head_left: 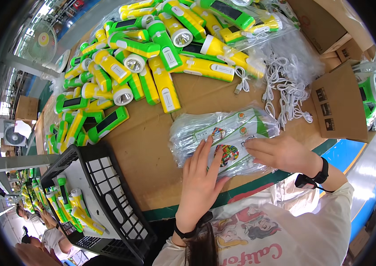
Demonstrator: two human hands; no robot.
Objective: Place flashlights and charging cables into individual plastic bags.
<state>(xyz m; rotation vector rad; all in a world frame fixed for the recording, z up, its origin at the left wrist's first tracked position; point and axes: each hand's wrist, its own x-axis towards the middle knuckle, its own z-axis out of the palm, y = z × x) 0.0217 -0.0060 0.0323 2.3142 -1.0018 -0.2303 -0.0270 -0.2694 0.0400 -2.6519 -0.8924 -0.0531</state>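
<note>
A stack of clear plastic bags (pixel 181 137) lies on the brown cardboard tabletop in front of me, with white and green printed cards (pixel 252 119) on or in it. My left hand (pixel 201 181) rests on the near left part of the stack, its fingers spread across the plastic and a card. Stretched over the right side, the fingers of my right hand (pixel 279 153) touch the printed surface close to a card's edge. That hand's thumb is hidden. Neither hand visibly grips anything.
Yellow and green flashlights (pixel 163 84) heap up at the far left and middle. White charging cables (pixel 281 88) lie at the right beside an open carton (pixel 338 102) of bagged flashlights. A black crate (pixel 108 186) holding several flashlights stands at my left. Other people work beyond it.
</note>
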